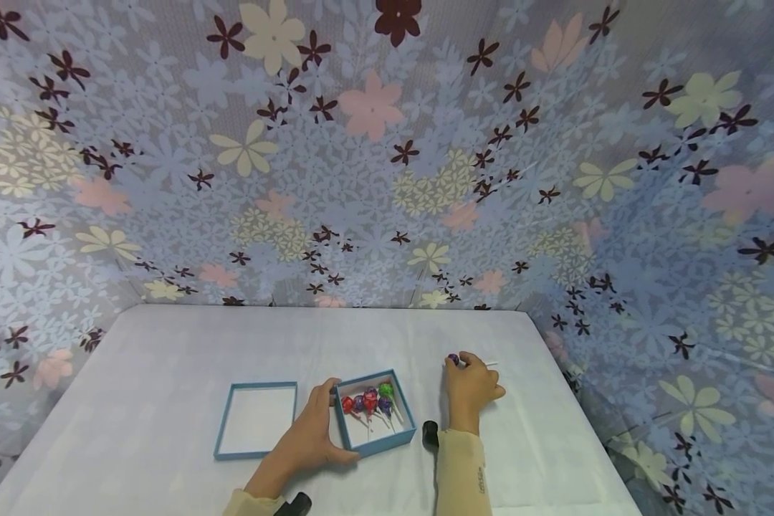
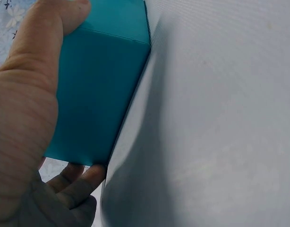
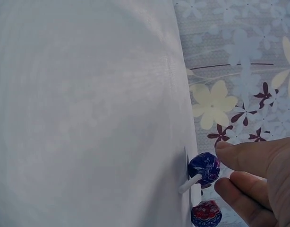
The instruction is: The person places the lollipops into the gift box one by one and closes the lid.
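Note:
My left hand (image 1: 312,437) grips a blue open box (image 1: 380,446) by its left side, thumb at the near corner and fingers at the far one. In the left wrist view, the thumb lies along the teal wall (image 2: 98,94) and the fingertips curl at its far end. Several wrapped lollipops (image 1: 370,398), red, purple and green, lie inside with their white sticks toward me. Over to the right, my right hand (image 1: 472,387) is low over the table, thumb and fingers apart around a dark blue lollipop (image 3: 204,169), fingertips right at its wrapper. A red-and-blue lollipop (image 3: 206,214) lies beside it.
The blue-rimmed box lid (image 1: 256,455) lies inside-up to the left of the box. A white cloth covers the table (image 1: 168,358). Flowered fabric (image 1: 374,179) hangs behind the table and along its right side.

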The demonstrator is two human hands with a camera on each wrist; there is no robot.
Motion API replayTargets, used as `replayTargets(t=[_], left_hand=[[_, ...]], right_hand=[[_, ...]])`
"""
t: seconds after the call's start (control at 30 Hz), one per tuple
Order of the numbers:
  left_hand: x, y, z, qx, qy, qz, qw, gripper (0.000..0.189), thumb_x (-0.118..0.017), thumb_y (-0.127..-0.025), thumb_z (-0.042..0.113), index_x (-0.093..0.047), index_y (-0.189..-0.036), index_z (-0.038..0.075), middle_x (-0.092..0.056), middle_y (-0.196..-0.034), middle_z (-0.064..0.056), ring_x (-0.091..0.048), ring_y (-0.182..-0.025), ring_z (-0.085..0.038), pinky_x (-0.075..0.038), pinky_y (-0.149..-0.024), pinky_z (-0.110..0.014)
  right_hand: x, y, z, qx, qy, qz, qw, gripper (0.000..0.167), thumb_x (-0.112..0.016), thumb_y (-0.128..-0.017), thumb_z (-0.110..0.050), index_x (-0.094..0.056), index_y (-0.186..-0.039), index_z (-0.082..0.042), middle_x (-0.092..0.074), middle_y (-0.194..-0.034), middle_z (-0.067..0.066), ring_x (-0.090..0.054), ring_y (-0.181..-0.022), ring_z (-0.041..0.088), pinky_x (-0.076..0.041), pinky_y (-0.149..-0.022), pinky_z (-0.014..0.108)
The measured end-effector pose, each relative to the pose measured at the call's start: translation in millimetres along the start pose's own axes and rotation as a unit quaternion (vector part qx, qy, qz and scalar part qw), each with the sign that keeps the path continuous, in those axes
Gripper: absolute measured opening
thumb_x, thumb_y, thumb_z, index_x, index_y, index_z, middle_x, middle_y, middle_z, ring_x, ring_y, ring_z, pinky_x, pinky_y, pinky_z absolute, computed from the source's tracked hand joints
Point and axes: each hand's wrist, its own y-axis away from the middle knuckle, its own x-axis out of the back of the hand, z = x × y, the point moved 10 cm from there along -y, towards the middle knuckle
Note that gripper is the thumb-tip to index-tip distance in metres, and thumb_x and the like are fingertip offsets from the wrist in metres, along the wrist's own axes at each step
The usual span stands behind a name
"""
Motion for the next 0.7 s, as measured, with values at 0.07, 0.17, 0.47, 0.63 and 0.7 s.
replayTargets(t=[0.07,0.17,0.47,0.63,0.7], left_hand=[[0.1,0.7,-1.2,0.002,0.001,-0.001,1.0,0.134,-0.093,-0.057,0.057,-0.016,-0.157,0.011,-0.037,-0.144,-0.018,-0.047,-0.133,-0.035,-0.042,-0.11,-0.055],[0.0,1.9,-2.4,0.002,0.003,0.0,1.0,0.135,-0.093,-0.056,0.057,-0.016,-0.157,0.011,-0.037,-0.145,-0.018,-0.046,-0.134,-0.036,-0.041,-0.111,-0.055],[-3.2,1.9,-2.8,0.001,0.013,-0.003,0.9999,0.135,-0.094,-0.057,0.055,-0.016,-0.157,0.011,-0.036,-0.145,-0.019,-0.044,-0.136,-0.036,-0.039,-0.112,-0.056],[-2.7,1.4,-2.2,0.002,0.008,-0.004,1.0,0.136,-0.094,-0.056,0.055,-0.015,-0.157,0.011,-0.034,-0.147,-0.019,-0.041,-0.139,-0.038,-0.037,-0.113,-0.057],[-1.7,0.9,-1.2,-0.002,0.008,-0.002,1.0,0.136,-0.094,-0.056,0.055,-0.015,-0.157,0.01,-0.034,-0.147,-0.019,-0.04,-0.139,-0.039,-0.037,-0.113,-0.057]], right_hand=[[-2.1,0.9,0.6,0.001,0.001,0.0,1.0,0.034,-0.078,-0.086,-0.028,-0.076,-0.112,-0.008,-0.073,-0.111,0.017,-0.053,-0.103,0.041,-0.027,-0.09,0.059],[-3.5,1.6,0.4,0.001,0.006,-0.001,1.0,0.033,-0.079,-0.085,-0.028,-0.077,-0.111,-0.008,-0.073,-0.11,0.017,-0.054,-0.103,0.041,-0.028,-0.089,0.058],[-1.2,2.6,2.1,0.003,0.008,0.004,1.0,0.031,-0.079,-0.084,-0.025,-0.077,-0.109,-0.007,-0.074,-0.108,0.018,-0.054,-0.102,0.042,-0.028,-0.088,0.057],[-1.1,2.8,2.2,0.006,-0.001,0.0,1.0,0.031,-0.079,-0.084,-0.023,-0.077,-0.109,-0.006,-0.074,-0.108,0.019,-0.055,-0.102,0.043,-0.029,-0.087,0.057],[-0.8,2.1,1.3,0.01,-0.004,-0.001,0.9999,0.031,-0.079,-0.084,-0.022,-0.076,-0.109,-0.005,-0.073,-0.109,0.02,-0.055,-0.102,0.043,-0.029,-0.087,0.057]])
